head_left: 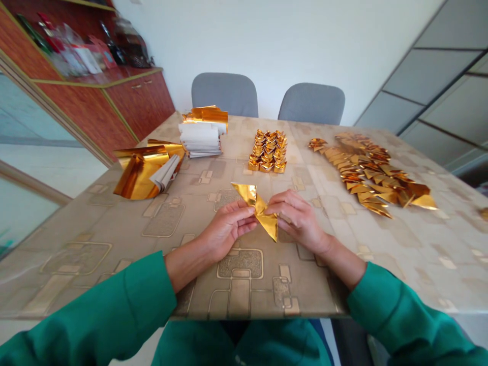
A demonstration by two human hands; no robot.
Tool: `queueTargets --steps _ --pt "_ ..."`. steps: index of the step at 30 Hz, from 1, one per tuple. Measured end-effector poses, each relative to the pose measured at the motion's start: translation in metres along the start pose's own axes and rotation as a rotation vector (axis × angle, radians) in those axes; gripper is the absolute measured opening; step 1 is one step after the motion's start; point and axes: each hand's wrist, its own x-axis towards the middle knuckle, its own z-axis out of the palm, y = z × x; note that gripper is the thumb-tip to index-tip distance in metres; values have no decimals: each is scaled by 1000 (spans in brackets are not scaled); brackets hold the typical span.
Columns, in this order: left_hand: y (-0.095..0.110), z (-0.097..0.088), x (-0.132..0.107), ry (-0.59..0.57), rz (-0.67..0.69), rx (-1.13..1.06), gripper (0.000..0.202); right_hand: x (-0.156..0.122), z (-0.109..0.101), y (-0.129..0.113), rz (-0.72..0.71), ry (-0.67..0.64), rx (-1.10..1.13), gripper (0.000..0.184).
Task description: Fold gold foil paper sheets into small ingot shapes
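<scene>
Fingertips of the L hand (226, 229) pressed together, pinching one side of a folded gold foil piece (256, 207) — R hand (299, 221) fingers (280, 204) curled close together, gripping the other side. Foil sits mid-table, held just above the patterned table cover (240, 272), w/ green sleeves (125, 305) at both wrists. Far from the hands, centre: neat block of folded gold ingots (267, 151). To the right: long heap of gold triangles (368, 173). Far left: stack of white-backed foil sheets (202, 133), w/ looser gold sheets (145, 173) nearer the left edge. Beyond the table: two grey chairs (267, 96), wood cabinet (125, 109) at left.
</scene>
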Motion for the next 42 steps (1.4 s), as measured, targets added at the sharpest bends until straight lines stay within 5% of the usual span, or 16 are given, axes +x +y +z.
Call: queueTargets --steps 6,11,18,27,32,38,42 --pt "2 0 -1 17 -17 0 15 -1 -13 -1 -38 -87 -117 16" --pt "3 1 -2 32 -7 23 13 1 -14 0 -63 -103 17 16" --pt "0 1 -3 48 19 75 17 2 -9 -4 190 -100 211 17" --pt "4 -1 0 66 -35 12 11 1 -7 0 -20 -134 -56 18" --pt "2 -1 -3 44 -34 81 13 2 -5 -5 11 -152 37 17" --pt "2 3 -5 49 -38 59 11 3 0 -8 235 -49 228 18" --pt "3 1 -4 74 -25 34 14 4 -4 -7 105 -136 118 11"
